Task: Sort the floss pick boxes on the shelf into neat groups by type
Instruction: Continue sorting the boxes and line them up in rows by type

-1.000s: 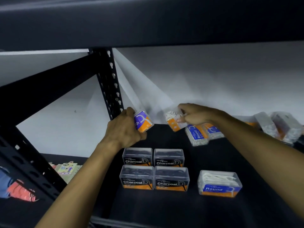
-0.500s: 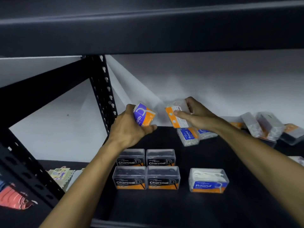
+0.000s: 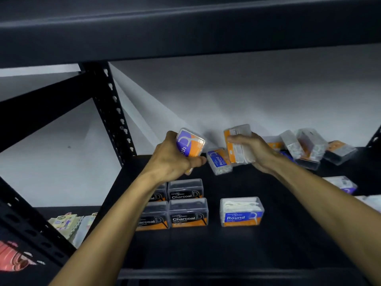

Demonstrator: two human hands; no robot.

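black shelf [image 3: 257, 250] against a white wall [image 3: 237, 89]. four charcoal boxes [image 3: 186, 213] grouped at front, round box [image 3: 241, 211] beside them; loose boxes [image 3: 309, 147] piled at back right. left hand [image 3: 173, 159] grips a purple box [image 3: 190, 144]; right hand [image 3: 254, 151] grips a clear box [image 3: 238, 143], both raised.

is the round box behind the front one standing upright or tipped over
Tipped. The rear Round box leans on its side with its label running vertically, unlike the upright front Round box.
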